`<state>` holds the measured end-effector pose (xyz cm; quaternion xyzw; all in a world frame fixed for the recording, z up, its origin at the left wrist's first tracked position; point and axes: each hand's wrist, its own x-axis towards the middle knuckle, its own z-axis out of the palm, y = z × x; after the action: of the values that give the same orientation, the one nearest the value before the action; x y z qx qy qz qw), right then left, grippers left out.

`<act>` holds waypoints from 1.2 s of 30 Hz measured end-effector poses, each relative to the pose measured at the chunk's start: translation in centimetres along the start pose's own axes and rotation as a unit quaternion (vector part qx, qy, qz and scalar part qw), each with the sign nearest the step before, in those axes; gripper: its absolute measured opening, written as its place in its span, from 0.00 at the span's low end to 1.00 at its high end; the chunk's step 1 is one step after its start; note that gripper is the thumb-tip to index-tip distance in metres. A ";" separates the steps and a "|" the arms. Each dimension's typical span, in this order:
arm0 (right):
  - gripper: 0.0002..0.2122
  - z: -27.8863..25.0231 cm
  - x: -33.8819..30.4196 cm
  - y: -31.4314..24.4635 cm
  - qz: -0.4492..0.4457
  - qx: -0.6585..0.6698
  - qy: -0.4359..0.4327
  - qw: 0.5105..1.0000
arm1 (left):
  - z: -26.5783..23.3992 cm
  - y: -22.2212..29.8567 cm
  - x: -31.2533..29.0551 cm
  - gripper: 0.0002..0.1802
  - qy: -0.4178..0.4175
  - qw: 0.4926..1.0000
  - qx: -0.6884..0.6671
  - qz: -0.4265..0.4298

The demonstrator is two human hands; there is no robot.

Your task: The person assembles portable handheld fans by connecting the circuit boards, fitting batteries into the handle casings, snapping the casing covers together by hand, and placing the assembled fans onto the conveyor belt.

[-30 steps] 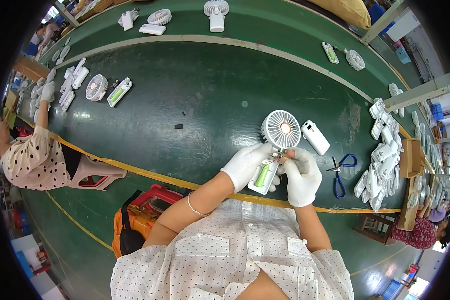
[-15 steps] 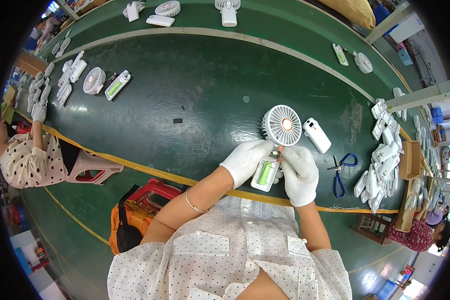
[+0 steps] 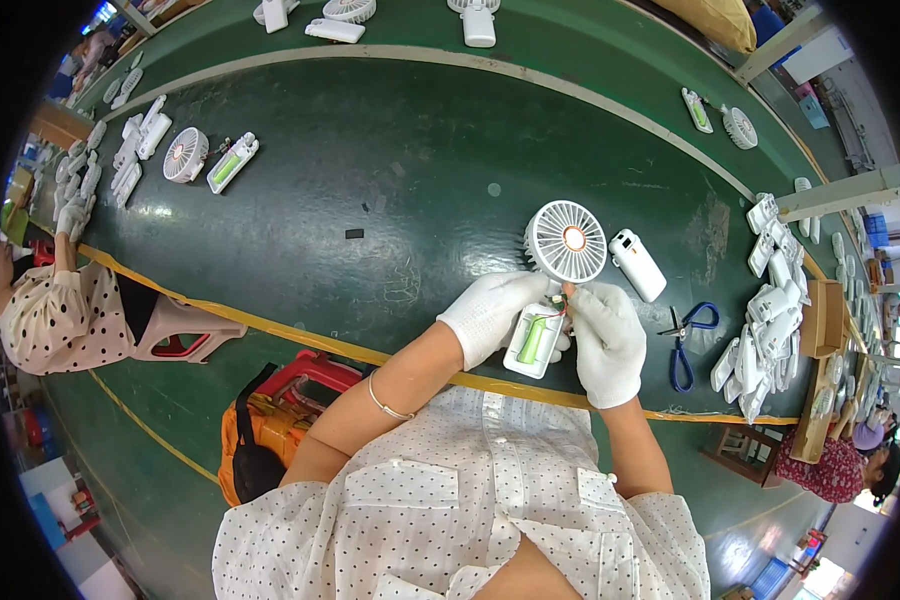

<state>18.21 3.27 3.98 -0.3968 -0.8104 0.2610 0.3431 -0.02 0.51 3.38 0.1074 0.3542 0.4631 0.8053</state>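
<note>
Head view, lower centre: both white-gloved hands meet over a small white handheld fan (image 3: 553, 290). Left hand (image 3: 490, 313) is clenched around the open handle, where a green battery (image 3: 531, 340) shows; right hand (image 3: 607, 340) pinches small wires at the handle's top. Just right of the round fan head lies a white handle cover (image 3: 637, 264), then blue-handled scissors (image 3: 683, 340) and a heap of white plastic parts (image 3: 767, 320) by the right edge. All sit on a dark green table (image 3: 370, 180). Upper left, another fan with an open handle (image 3: 205, 158) lies near a second person's gloved hand (image 3: 68, 215).
</note>
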 end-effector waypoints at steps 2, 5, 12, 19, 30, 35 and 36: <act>0.14 -0.2 0.0 -0.2 -0.012 -0.029 -0.021 0.999 | 0.4 0.2 -0.1 0.18 0.023 0.999 0.049 -0.005; 0.13 -0.1 0.2 -0.2 -0.047 -0.063 -0.013 0.997 | 0.5 0.6 -0.2 0.18 0.022 0.998 0.062 -0.009; 0.07 0.6 0.8 -1.1 -0.119 -0.150 -0.019 0.981 | -1.7 -1.6 1.5 0.11 0.028 0.998 0.018 0.053; 0.12 1.1 0.0 -1.1 -0.162 -0.206 -0.022 0.965 | -2.8 -1.7 1.6 0.09 0.032 0.783 0.556 0.277; 0.13 1.2 -1.7 -1.4 -0.164 -0.186 0.014 0.969 | 0.1 -0.7 0.4 0.18 0.107 0.970 0.209 0.069; 0.13 0.5 -1.8 -2.1 -0.117 -0.191 -0.026 0.974 | 0.8 -0.5 0.1 0.18 0.129 0.961 0.226 0.092; 0.13 0.2 -1.4 -2.3 -0.101 -0.167 -0.049 0.979 | 0.9 -0.4 0.0 0.19 0.138 0.966 0.203 0.074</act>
<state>17.60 0.78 4.97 -0.3511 -0.8944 0.1050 0.2564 0.82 0.44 3.79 0.2299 0.5398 0.4504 0.6730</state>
